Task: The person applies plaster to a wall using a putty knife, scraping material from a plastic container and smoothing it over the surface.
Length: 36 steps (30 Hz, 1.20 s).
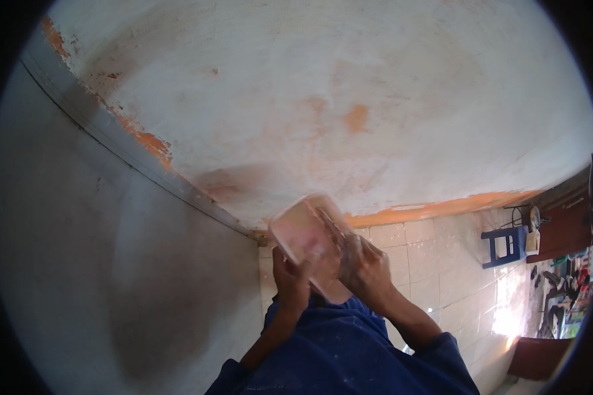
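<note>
A pale, pinkish rectangular thing with rounded corners (302, 229), like a shallow plastic tub, is held tilted in front of my body. My left hand (292, 282) is closed on its lower left side. At its right side my right hand (369, 266) has its fingers bent, with whitish dust or paste on them. A thin, blurred edge shows by those fingers; I cannot make out what it is. Ahead stands the wall (402, 145), patchy white with rubbed orange spots and orange strips along its bottom and left edges.
A smooth grey surface (171, 276) rises close on my left and meets the wall at a corner. Cream floor tiles (435, 263) stretch to the right. A blue plastic stool (505, 247) stands there near a dark red door panel (560, 227), with footwear beyond the bright doorway.
</note>
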### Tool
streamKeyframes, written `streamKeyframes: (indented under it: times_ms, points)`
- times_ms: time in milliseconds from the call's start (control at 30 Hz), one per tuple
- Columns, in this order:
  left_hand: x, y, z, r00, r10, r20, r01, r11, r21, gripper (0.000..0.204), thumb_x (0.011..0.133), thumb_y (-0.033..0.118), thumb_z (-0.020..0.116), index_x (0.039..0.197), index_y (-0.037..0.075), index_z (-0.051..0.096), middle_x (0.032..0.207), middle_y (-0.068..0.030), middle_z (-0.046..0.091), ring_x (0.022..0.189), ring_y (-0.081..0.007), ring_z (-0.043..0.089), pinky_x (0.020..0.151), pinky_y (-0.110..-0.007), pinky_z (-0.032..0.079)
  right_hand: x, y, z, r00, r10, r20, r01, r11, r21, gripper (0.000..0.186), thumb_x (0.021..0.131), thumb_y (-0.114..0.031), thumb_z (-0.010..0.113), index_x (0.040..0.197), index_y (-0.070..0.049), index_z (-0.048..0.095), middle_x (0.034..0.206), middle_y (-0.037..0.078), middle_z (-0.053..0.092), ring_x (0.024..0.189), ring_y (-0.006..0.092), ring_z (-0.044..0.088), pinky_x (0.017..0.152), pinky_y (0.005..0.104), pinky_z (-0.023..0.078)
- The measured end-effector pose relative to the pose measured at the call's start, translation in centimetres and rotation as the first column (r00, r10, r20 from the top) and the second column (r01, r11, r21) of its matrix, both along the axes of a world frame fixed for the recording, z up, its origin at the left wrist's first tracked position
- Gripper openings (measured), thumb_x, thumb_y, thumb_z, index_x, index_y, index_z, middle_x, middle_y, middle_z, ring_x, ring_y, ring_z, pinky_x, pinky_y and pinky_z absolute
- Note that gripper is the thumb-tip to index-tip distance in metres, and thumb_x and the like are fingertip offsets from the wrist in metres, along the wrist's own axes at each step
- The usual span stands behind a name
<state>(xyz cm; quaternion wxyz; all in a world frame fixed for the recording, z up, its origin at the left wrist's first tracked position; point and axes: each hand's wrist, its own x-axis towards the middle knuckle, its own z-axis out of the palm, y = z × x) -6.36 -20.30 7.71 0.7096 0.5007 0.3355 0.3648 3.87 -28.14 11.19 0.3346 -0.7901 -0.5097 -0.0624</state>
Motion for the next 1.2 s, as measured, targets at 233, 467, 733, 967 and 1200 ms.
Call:
streamKeyframes:
  times_ms: [233,467,733,967,1200]
  points:
    - [-0.7,0.5,-0.1,0.994,-0.001,0.107,-0.002,1.000,0.027,0.044,0.073,0.006,0.062,0.107,0.000,0.036,0.100,-0.0131,0.048,0.092,-0.0174,0.050,0.077,-0.028,0.043,0.4,0.3,-0.5,0.986,0.055,-0.158,-0.043,0.996,0.081,0.008,0.071,0.004,0.053,0.078,0.001,0.049,0.062,0.019,0.054,0.053,0.0356,0.054,0.044,0.0380,0.043]
    - [-0.2,0.7,-1.3,0.998,0.006,0.068,-0.004,1.000,-0.024,0.040,0.074,0.008,0.062,0.106,0.000,0.039,0.095,-0.0100,0.049,0.087,-0.0151,0.050,0.076,-0.028,0.042,-0.6,-1.7,-2.1,0.968,0.034,-0.250,-0.017,0.997,0.072,0.014,0.069,0.003,0.053,0.083,0.005,0.050,0.062,0.021,0.055,0.053,0.0363,0.056,0.043,0.0372,0.044]
    - [0.4,0.8,-2.0,0.997,-0.002,0.075,0.004,1.000,-0.028,0.039,0.073,0.013,0.062,0.104,0.001,0.042,0.094,-0.0089,0.050,0.086,-0.0141,0.050,0.075,-0.028,0.042,-2.0,-2.6,-3.4,0.973,0.013,-0.232,0.008,0.996,0.089,0.021,0.069,0.002,0.054,0.089,0.006,0.052,0.063,0.019,0.057,0.053,0.0342,0.058,0.045,0.0361,0.047]
    - [0.7,0.2,-2.6,0.999,0.020,-0.042,-0.018,0.999,0.042,0.032,0.072,0.011,0.062,0.097,0.002,0.042,0.085,-0.0065,0.049,0.078,-0.0121,0.049,0.069,-0.027,0.042,-3.7,-1.6,-1.7,0.975,0.058,-0.214,-0.034,0.993,0.114,0.012,0.071,-0.003,0.057,0.082,0.001,0.053,0.064,0.017,0.058,0.054,0.0337,0.058,0.046,0.0368,0.046]
    - [0.5,0.1,-3.1,0.999,0.029,-0.034,-0.026,0.997,0.074,0.030,0.075,0.015,0.060,0.095,0.002,0.042,0.079,-0.0047,0.047,0.071,-0.0112,0.047,0.064,-0.025,0.041,-4.4,-1.5,-1.5,0.890,-0.042,-0.454,0.066,0.997,0.037,0.011,0.074,-0.009,0.058,0.076,0.001,0.053,0.064,0.017,0.058,0.055,0.0316,0.059,0.047,0.0353,0.046]
